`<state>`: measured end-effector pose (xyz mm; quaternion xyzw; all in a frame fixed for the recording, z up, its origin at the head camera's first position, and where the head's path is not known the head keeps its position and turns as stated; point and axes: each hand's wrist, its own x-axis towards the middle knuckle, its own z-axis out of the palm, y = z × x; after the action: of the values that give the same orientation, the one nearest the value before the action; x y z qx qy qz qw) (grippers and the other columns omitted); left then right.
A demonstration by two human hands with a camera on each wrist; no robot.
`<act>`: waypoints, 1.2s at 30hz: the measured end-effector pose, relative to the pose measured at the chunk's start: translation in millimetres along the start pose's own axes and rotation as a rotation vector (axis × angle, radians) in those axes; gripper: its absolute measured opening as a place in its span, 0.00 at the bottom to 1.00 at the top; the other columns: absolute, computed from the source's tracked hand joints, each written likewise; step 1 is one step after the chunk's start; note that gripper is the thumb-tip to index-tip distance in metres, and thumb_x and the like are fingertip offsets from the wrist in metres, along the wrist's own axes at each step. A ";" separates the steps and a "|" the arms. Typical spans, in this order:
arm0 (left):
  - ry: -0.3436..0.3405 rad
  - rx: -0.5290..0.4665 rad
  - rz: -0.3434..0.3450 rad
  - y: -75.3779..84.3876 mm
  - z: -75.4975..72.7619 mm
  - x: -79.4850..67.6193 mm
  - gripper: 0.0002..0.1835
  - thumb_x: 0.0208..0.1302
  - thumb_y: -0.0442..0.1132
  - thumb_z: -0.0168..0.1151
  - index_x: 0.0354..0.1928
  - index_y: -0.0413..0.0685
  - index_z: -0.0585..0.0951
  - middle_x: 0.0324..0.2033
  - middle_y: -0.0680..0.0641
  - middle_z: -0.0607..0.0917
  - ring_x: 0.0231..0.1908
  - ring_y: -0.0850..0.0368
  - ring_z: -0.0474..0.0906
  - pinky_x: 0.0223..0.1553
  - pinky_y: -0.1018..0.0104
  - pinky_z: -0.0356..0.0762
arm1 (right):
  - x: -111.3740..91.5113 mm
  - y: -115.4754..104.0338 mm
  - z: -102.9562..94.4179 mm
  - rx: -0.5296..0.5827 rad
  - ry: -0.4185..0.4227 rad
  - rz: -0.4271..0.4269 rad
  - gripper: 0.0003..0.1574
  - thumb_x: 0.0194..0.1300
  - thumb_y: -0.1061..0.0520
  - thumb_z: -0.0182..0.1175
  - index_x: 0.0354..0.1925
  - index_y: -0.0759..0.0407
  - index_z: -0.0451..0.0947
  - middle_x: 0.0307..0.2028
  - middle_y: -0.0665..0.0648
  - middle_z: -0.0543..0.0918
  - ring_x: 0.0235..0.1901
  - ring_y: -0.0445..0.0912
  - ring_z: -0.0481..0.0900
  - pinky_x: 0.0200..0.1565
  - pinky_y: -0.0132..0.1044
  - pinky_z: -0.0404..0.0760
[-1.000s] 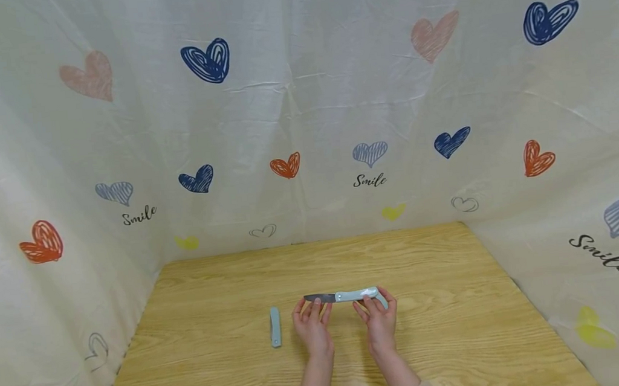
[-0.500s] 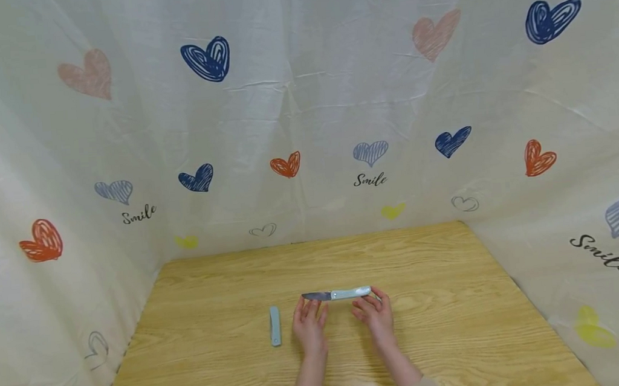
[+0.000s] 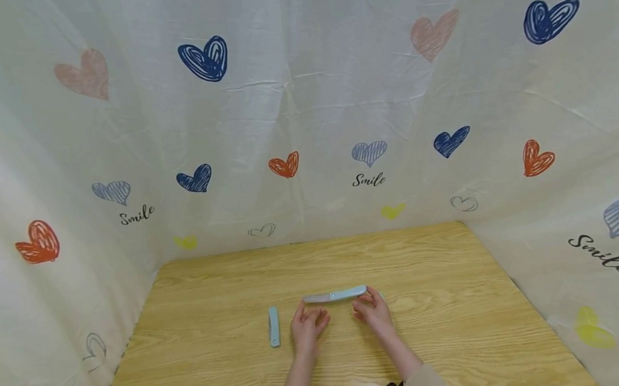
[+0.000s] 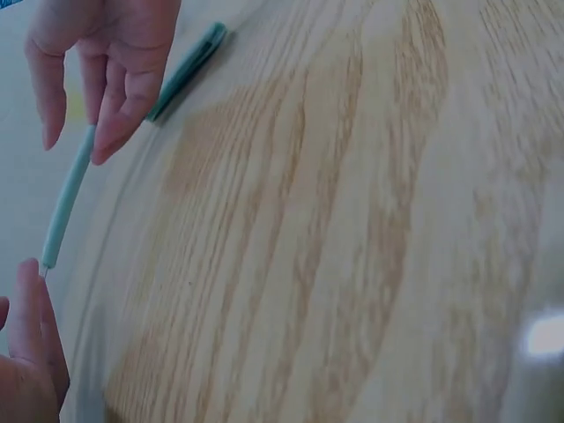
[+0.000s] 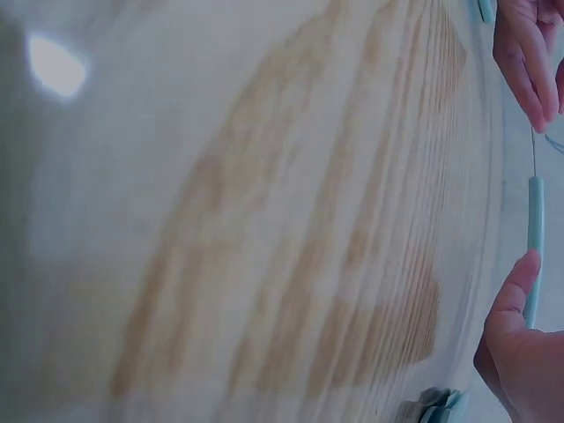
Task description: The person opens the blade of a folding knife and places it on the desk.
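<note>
- White cloth [image 3: 303,108] hangs from ten o'clock round to two, printed with coloured hearts [image 3: 204,60] and the word "Smile".
- My wood-grained desk [image 3: 208,292] stretches out below it, its far edge at twelve o'clock meeting the cloth.
- My beige sleeves [image 3: 430,383] come in from about five and seven o'clock.
- My left hand [image 3: 305,331] is toward nine o'clock and my right hand [image 3: 374,312] toward three, with a gap between them. With the left I pinch the tip end of a blade between my fingertips; with the right I grip the end of the handle.
- The open knife [image 3: 333,296] spans that gap, raised above the desk: pale blue handle [image 3: 348,292] to three o'clock, grey blade [image 3: 316,298] to nine.
- A folded knife [image 3: 274,327] lies on the desk at nine o'clock, near my left hand, its length running twelve to six.
- What looks like a second pale blue knife [image 4: 188,73] lies beyond my right hand at three o'clock, mostly hidden in the head view.
</note>
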<state>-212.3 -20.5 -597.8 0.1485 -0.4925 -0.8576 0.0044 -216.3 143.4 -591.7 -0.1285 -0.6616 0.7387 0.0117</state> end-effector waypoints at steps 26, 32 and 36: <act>-0.057 0.175 -0.088 4.2 -8.5 10.0 0.41 0.68 0.27 0.56 0.72 0.24 0.42 0.31 0.40 0.83 0.27 0.59 0.84 0.35 0.65 0.86 | 6.1 -0.6 -3.9 -0.177 -0.101 0.134 0.52 0.64 0.58 0.63 0.71 0.78 0.44 0.17 0.49 0.71 0.17 0.38 0.67 0.19 0.26 0.64; -0.065 0.210 -0.078 3.3 -9.9 9.3 0.41 0.68 0.30 0.57 0.72 0.24 0.44 0.29 0.42 0.82 0.27 0.58 0.84 0.36 0.64 0.86 | 7.0 0.3 -4.6 -0.175 -0.108 0.141 0.54 0.64 0.58 0.63 0.72 0.78 0.42 0.18 0.49 0.73 0.17 0.38 0.67 0.20 0.26 0.64; -0.086 0.175 -0.040 2.9 -11.5 6.6 0.43 0.67 0.31 0.60 0.72 0.23 0.44 0.28 0.42 0.83 0.27 0.58 0.84 0.34 0.64 0.86 | 6.9 0.8 -5.1 -0.173 -0.111 0.145 0.54 0.64 0.59 0.63 0.72 0.78 0.41 0.19 0.50 0.75 0.17 0.38 0.67 0.19 0.25 0.65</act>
<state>-216.0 -32.8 -602.4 0.1210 -0.5623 -0.8167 -0.0468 -221.8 149.6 -594.1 -0.1355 -0.7113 0.6838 -0.0895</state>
